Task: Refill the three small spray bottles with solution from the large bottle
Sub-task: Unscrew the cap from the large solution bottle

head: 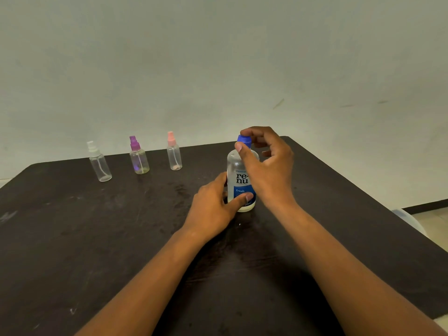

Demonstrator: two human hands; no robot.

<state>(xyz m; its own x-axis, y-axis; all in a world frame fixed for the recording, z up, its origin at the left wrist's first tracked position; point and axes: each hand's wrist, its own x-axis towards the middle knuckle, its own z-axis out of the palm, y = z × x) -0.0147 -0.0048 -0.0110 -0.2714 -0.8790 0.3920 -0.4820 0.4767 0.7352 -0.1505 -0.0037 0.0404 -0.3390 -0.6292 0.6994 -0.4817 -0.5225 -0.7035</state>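
Left hand [213, 207] gripping clear blue-labelled large bottle [241, 180]; right hand [264, 156] pinching its blue cap [244, 139], likely uncapping; next needs twisting off.

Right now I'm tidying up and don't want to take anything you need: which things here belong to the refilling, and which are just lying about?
For the job:
- large bottle, held by the left hand
- blue cap, pinched by the right hand
- white-topped spray bottle
- purple-topped spray bottle
- pink-topped spray bottle

Lying about:
- pale round thing past the table's right edge

L hand [213, 209] hides large bottle [242, 180] lower label.
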